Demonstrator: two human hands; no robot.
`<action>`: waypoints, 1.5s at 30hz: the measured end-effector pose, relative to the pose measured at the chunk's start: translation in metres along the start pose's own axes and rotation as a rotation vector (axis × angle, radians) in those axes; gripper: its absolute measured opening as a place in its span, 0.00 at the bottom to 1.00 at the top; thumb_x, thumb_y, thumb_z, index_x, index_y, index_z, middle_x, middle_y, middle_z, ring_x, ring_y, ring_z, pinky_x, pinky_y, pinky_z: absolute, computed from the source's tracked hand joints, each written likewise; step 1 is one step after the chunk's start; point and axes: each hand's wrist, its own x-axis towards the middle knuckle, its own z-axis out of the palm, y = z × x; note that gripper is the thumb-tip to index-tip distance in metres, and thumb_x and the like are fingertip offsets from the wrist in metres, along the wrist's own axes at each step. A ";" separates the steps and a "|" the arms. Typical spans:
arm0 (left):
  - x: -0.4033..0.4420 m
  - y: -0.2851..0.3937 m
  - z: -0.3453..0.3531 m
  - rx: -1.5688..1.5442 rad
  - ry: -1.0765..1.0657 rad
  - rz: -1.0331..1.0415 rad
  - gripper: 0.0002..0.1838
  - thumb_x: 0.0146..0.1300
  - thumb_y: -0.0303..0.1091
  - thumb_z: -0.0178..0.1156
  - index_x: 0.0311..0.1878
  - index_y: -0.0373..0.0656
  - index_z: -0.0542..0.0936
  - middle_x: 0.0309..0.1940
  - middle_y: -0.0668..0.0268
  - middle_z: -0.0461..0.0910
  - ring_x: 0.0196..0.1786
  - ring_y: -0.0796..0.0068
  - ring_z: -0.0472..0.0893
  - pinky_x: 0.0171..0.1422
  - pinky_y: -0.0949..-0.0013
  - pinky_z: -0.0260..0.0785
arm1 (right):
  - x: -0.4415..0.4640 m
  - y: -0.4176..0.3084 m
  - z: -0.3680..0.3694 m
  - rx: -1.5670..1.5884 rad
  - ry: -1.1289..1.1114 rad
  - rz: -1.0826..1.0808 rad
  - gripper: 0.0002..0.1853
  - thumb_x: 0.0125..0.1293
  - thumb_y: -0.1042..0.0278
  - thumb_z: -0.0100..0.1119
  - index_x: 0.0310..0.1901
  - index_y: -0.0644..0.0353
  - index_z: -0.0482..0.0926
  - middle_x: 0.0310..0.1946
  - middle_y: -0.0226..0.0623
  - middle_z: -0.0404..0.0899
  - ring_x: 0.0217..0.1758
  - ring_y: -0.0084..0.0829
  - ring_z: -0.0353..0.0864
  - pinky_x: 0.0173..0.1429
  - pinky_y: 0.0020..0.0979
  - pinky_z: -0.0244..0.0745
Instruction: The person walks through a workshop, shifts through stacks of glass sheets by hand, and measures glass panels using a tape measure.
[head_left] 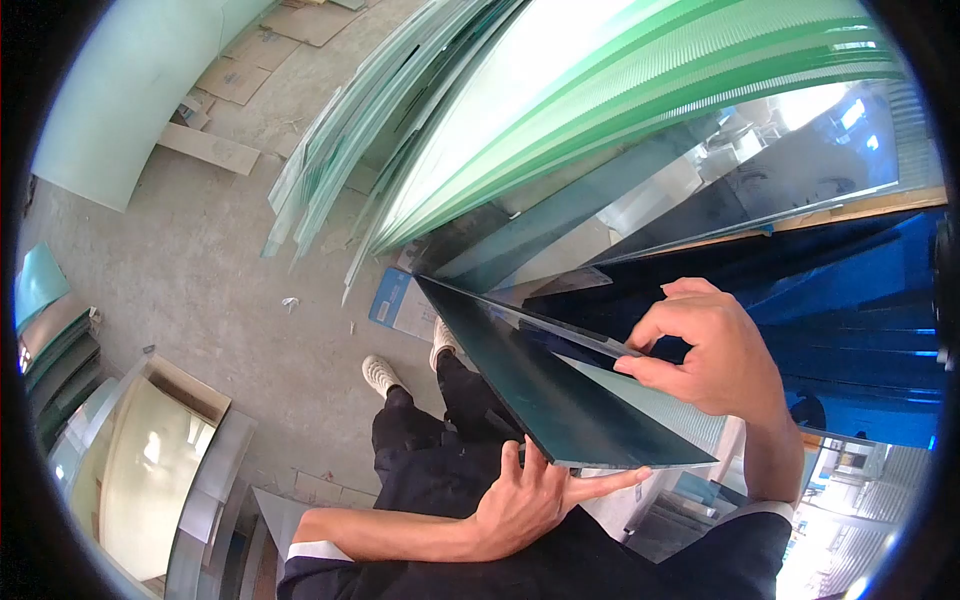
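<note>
At three o'clock, pinching clear glass (575,332) with right fingers (640,372); at six, holding brittle-looking, best edge-held dark glass (570,400) with left fingers (512,462).

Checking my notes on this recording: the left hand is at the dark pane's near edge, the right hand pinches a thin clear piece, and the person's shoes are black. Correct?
Not quite: the head view shows the shoes are off-white. The left hand at the dark pane and right hand pinching the thin clear piece are right.
</note>
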 end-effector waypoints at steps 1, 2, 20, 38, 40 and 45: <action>0.000 0.000 -0.001 0.010 -0.019 -0.007 0.37 0.72 0.49 0.51 0.76 0.87 0.43 0.57 0.53 0.65 0.64 0.54 0.66 0.65 0.41 0.59 | 0.000 0.001 0.000 0.001 0.000 -0.003 0.08 0.54 0.66 0.71 0.27 0.58 0.81 0.23 0.37 0.82 0.29 0.37 0.81 0.57 0.41 0.70; 0.001 0.000 -0.002 0.014 -0.017 -0.011 0.37 0.72 0.49 0.51 0.76 0.87 0.43 0.57 0.53 0.65 0.64 0.54 0.66 0.65 0.41 0.59 | 0.000 0.000 -0.001 0.004 0.000 -0.012 0.08 0.54 0.66 0.71 0.26 0.58 0.81 0.23 0.37 0.82 0.29 0.37 0.81 0.59 0.43 0.70; -0.005 -0.007 0.022 -0.074 0.036 0.129 0.40 0.73 0.36 0.44 0.78 0.78 0.35 0.51 0.51 0.75 0.43 0.55 0.73 0.49 0.43 0.72 | -0.018 -0.018 0.023 0.017 -0.053 -0.132 0.10 0.47 0.64 0.78 0.23 0.57 0.84 0.25 0.37 0.84 0.38 0.31 0.85 0.64 0.49 0.68; -0.005 -0.003 0.031 0.024 0.202 0.108 0.40 0.73 0.37 0.46 0.79 0.74 0.35 0.45 0.53 0.77 0.41 0.52 0.75 0.45 0.50 0.71 | -0.031 -0.035 0.041 -0.019 0.027 -0.117 0.11 0.44 0.67 0.79 0.24 0.59 0.83 0.26 0.40 0.83 0.37 0.32 0.85 0.63 0.48 0.70; -0.004 -0.002 0.031 0.037 0.233 0.084 0.41 0.73 0.36 0.47 0.79 0.74 0.35 0.39 0.54 0.75 0.41 0.52 0.75 0.44 0.53 0.71 | -0.031 -0.033 0.041 0.066 0.036 -0.100 0.11 0.44 0.68 0.79 0.24 0.59 0.83 0.26 0.40 0.84 0.36 0.34 0.85 0.62 0.47 0.70; 0.006 0.000 0.019 0.131 0.177 0.066 0.43 0.72 0.36 0.48 0.79 0.75 0.33 0.35 0.56 0.71 0.38 0.54 0.75 0.41 0.56 0.70 | -0.033 -0.027 0.036 0.064 0.048 -0.070 0.12 0.44 0.68 0.79 0.24 0.59 0.82 0.26 0.36 0.83 0.34 0.35 0.84 0.59 0.45 0.71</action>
